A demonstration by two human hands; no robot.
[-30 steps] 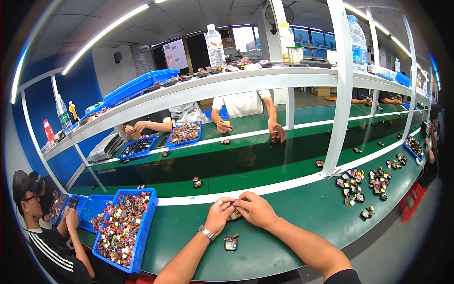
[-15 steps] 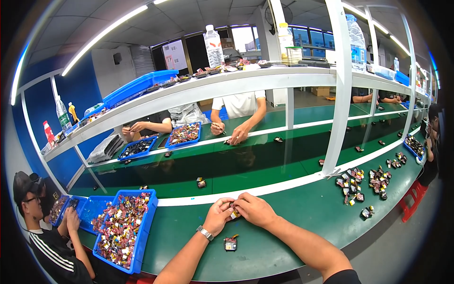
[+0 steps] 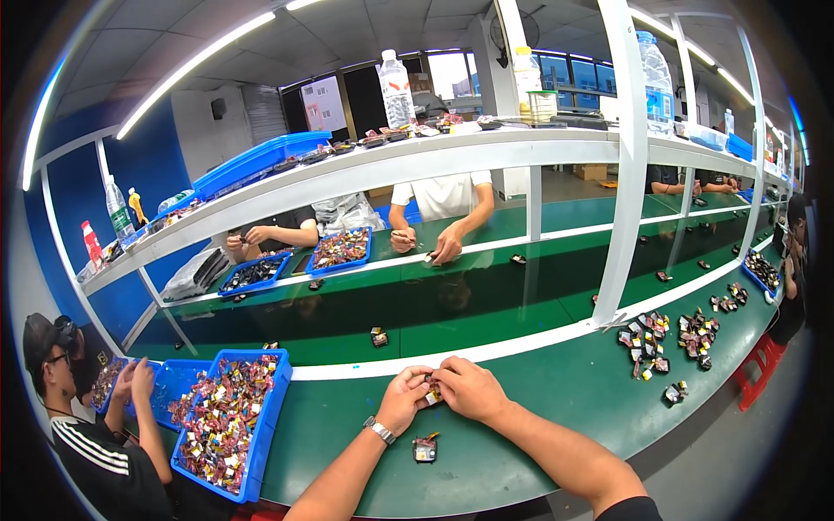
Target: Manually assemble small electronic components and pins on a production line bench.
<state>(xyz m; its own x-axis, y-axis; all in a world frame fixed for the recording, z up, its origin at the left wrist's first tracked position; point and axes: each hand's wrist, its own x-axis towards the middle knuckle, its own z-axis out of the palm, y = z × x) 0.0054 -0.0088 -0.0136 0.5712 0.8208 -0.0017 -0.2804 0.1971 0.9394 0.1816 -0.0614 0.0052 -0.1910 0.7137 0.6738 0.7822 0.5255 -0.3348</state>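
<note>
Over the green worktop, my left hand (image 3: 407, 399) and my right hand (image 3: 469, 387) meet, fingers closed around one small black part with a yellow-and-white label (image 3: 433, 396). My fingers cover much of it. A second small black part with a white label and a yellow-and-red piece on top (image 3: 425, 449) lies on the worktop just below my hands, touched by neither. To the left, a blue tray (image 3: 280, 382) is heaped with small parts in red, yellow, white and black.
Loose piles of similar parts (image 3: 645, 343) lie at right. Past a white rail, a dark-green conveyor (image 3: 486, 300) carries spaced parts. A white shelf post (image 3: 622, 174) rises right of my hands. One co-worker (image 3: 95, 425) sits at left; another's hands (image 3: 447, 243) work across the belt.
Parts on the conveyor have shifted slightly to the right. My hands stay together around the same part, with small finger movements. The left co-worker's hands have shifted.
</note>
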